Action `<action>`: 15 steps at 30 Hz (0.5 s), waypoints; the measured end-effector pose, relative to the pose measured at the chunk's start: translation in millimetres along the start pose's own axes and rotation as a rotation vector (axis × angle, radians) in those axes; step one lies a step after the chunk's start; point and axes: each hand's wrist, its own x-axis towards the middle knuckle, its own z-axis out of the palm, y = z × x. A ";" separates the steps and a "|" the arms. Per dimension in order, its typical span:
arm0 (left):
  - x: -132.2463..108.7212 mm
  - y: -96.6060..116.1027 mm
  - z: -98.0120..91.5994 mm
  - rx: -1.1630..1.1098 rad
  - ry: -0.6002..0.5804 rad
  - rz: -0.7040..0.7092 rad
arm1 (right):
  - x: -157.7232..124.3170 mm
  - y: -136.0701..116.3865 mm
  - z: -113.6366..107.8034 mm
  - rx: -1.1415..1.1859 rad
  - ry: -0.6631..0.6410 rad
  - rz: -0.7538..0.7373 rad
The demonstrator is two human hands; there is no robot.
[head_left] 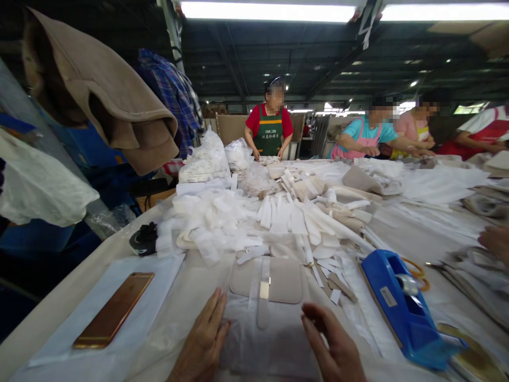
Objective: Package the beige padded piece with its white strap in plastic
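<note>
A beige flap purse lies flat on the table in front of me, with a strap and a pale gold clasp at its middle. Translucent film or wrap seems to cover its lower part. At its left edge rests my left hand, fingers stretched out and holding nothing. On the opposite side is my right hand, thumb and fingers apart and curved toward the purse's edge, also without anything in it. Whether either hand touches the purse is hard to tell. Small white strips lie at the purse's top edge.
To the right stand a blue tape dispenser and orange-handled scissors. A phone lies on white sheets at left, near a black roll. White strips and wrapping pile up beyond. Several co-workers, including one in a green apron, stand around the table.
</note>
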 end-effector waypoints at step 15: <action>166.0 17.5 4.1 0.067 -0.376 -0.077 | 138.0 -0.2 67.3 -0.322 -0.359 0.089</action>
